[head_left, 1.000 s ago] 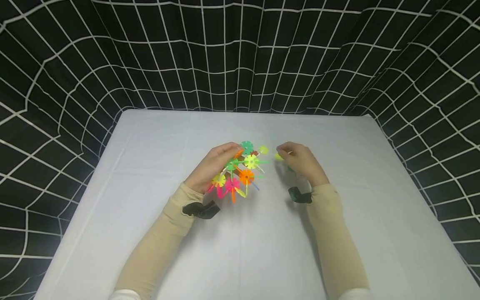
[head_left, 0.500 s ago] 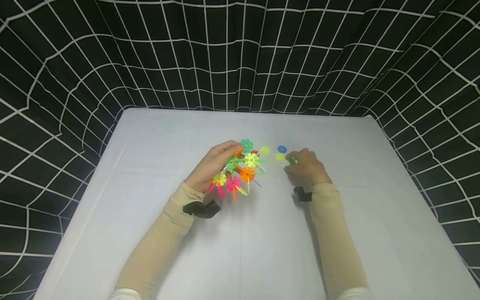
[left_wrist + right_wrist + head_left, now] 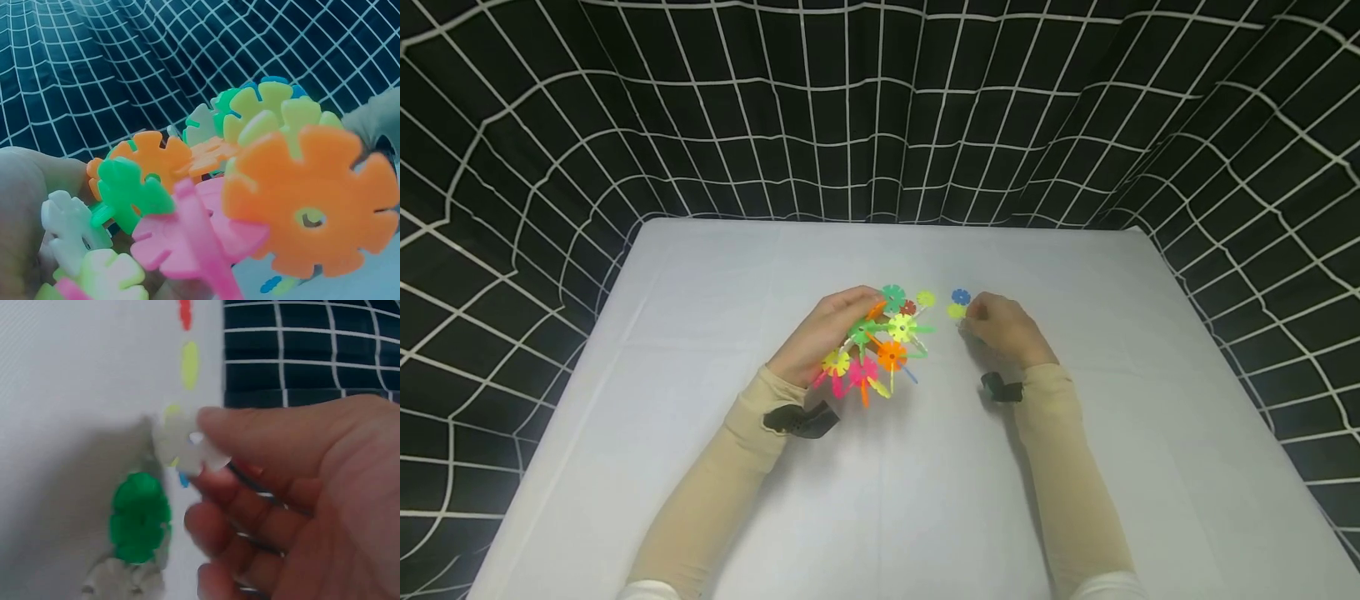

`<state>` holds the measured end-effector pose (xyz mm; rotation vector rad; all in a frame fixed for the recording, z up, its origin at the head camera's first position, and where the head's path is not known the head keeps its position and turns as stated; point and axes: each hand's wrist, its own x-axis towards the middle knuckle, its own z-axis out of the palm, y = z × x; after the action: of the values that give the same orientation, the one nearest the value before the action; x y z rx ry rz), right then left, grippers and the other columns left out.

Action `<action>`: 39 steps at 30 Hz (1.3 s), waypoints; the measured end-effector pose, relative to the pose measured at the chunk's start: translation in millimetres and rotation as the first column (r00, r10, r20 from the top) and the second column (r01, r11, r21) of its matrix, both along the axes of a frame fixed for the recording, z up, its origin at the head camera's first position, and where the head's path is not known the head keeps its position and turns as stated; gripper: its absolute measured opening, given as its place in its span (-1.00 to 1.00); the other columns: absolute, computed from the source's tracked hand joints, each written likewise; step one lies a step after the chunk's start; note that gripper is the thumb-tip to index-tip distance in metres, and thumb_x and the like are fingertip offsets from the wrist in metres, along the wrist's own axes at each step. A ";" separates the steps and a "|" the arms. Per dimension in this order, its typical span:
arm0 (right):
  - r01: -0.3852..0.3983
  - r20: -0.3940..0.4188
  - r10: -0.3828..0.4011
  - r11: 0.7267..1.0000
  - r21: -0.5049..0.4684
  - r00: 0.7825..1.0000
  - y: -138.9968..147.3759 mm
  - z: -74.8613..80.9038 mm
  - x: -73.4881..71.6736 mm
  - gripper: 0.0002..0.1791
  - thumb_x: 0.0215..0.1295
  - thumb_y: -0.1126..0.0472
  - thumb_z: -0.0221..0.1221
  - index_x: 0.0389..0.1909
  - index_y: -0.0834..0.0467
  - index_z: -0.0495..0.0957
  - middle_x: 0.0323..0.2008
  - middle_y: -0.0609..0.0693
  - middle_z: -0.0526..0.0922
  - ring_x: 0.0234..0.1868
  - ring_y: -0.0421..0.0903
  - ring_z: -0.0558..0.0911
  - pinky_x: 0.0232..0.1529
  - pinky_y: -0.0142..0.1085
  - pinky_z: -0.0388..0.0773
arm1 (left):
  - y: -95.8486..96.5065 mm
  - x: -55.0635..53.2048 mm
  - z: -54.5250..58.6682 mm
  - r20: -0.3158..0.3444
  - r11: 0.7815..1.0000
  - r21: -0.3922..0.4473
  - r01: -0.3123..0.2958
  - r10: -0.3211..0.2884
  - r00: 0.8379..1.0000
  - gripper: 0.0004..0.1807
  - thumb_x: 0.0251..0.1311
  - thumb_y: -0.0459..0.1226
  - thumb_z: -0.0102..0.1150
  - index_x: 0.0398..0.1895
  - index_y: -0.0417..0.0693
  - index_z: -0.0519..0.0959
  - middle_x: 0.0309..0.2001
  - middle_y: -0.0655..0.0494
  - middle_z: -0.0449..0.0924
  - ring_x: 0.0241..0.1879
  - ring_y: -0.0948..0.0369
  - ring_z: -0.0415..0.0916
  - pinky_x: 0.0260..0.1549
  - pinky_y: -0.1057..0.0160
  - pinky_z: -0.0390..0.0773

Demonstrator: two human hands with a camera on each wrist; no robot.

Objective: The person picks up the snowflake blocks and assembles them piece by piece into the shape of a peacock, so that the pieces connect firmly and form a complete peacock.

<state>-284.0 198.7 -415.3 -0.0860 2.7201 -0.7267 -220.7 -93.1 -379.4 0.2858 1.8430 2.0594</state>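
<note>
In the head view, my left hand grips a cluster of interlocking flower-shaped plastic discs, slotted together in many colours. Up close in the left wrist view, a large orange disc and a pink disc stand out of that cluster. To its right, my right hand pinches a white notched disc between thumb and finger, just above the table. A green disc and another white disc lie on the table near that hand.
A blue disc and a yellow disc lie just left of the right hand. Nearer the cluster are a yellow-green disc and a red disc. The white table ends at a black gridded curtain.
My right hand shifted right and back from the blue disc, uncovering it and the yellow one, then moved slightly left, now with a white disc pinched. The left hand stays nearly still.
</note>
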 end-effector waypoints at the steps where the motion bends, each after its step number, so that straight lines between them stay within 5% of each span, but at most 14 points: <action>1: 0.002 -0.008 -0.002 0.999 -0.038 1.000 -0.4 3.1 0.4 -0.66 0.46 0.02 0.14 0.08 0.15 0.49 0.01 0.15 0.61 -0.12 0.05 0.59 -0.15 -0.18 0.59 | 0.4 0.0 -0.2 -0.003 1.000 -0.011 0.003 -0.003 1.000 -0.71 0.51 -0.14 0.00 0.02 -0.13 0.59 0.00 0.09 0.54 0.09 0.16 0.41 0.23 0.13 0.40; 5: -0.004 -0.095 -0.020 0.971 -0.238 0.995 -12.2 22.5 9.0 -0.70 0.48 0.02 0.15 0.03 0.14 0.47 -0.09 0.16 0.67 -0.24 0.07 0.60 -0.33 -0.27 0.53 | 1.1 0.2 -0.7 -0.027 0.998 -0.058 0.010 -0.011 1.000 -0.72 0.50 -0.14 0.00 -0.04 -0.12 0.62 -0.08 0.12 0.55 0.06 0.13 0.42 0.18 0.10 0.39; 9: -0.047 -0.155 -0.024 0.897 -0.440 0.988 -31.5 46.3 26.0 -0.72 0.45 0.03 0.20 0.01 0.09 0.47 -0.22 0.13 0.75 -0.36 0.06 0.65 -0.41 -0.24 0.57 | 1.4 0.1 -1.6 -0.046 0.997 -0.076 0.018 -0.022 0.999 -0.66 0.51 -0.14 -0.01 -0.01 -0.24 0.60 -0.14 0.12 0.55 0.00 0.15 0.44 0.11 0.17 0.44; 15: -0.199 -0.293 0.043 0.824 -0.530 0.955 -49.3 65.9 49.1 -0.77 0.41 0.15 0.26 0.01 0.13 0.67 -0.16 0.08 0.77 -0.25 -0.16 0.75 -0.23 -0.31 0.69 | 1.7 2.0 -2.3 0.028 0.999 0.036 0.031 -0.032 0.999 -0.64 0.51 -0.13 0.00 0.04 -0.28 0.56 -0.21 0.10 0.56 -0.26 0.24 0.53 -0.22 0.39 0.63; 19: -0.274 -0.377 0.077 0.819 -0.504 0.923 -52.5 68.7 56.1 -0.84 0.37 0.15 0.30 -0.12 0.09 0.75 -0.18 0.00 0.79 -0.21 -0.21 0.72 -0.18 -0.37 0.65 | 2.3 1.7 -3.0 0.041 0.999 0.048 0.025 -0.027 0.999 -0.68 0.50 -0.12 0.02 -0.01 -0.19 0.60 -0.23 0.13 0.58 -0.31 0.28 0.54 -0.31 0.41 0.62; 27: -0.378 -0.523 0.096 0.802 -0.463 0.847 -51.8 69.6 58.2 -0.88 0.25 0.26 0.39 -0.20 0.08 0.80 -0.36 -0.07 0.64 -0.32 -0.13 0.56 -0.33 -0.39 0.52 | 3.1 0.9 -2.6 -0.020 0.999 -0.023 0.022 -0.023 1.000 -0.60 0.50 -0.13 0.01 0.01 -0.37 0.54 -0.23 0.13 0.54 -0.21 0.19 0.46 -0.24 0.38 0.54; 31: -0.392 -0.532 0.112 0.801 -0.452 0.840 -52.5 70.5 59.2 -0.89 0.27 0.24 0.38 -0.20 0.05 0.79 -0.35 -0.09 0.73 -0.39 -0.14 0.60 -0.39 -0.39 0.57 | 2.8 1.8 -1.4 -0.032 0.999 -0.040 0.014 -0.015 0.999 -0.62 0.50 -0.13 0.00 -0.04 -0.33 0.57 -0.24 0.15 0.54 -0.20 0.20 0.45 -0.19 0.36 0.52; 39: -0.362 -0.504 0.131 0.845 -0.394 0.854 -51.3 73.3 62.5 -0.89 0.32 0.16 0.35 -0.18 -0.01 0.80 -0.31 -0.12 0.77 -0.40 -0.19 0.60 -0.41 -0.38 0.56 | 2.6 3.0 0.1 -0.043 0.998 -0.055 0.019 -0.021 0.999 -0.68 0.50 -0.14 0.00 -0.10 -0.21 0.63 -0.23 0.14 0.55 -0.17 0.19 0.45 -0.11 0.30 0.50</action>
<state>-221.4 147.3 -342.0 -0.8230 2.7845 -1.4324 -217.7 -90.5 -379.3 0.3363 1.9108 2.0012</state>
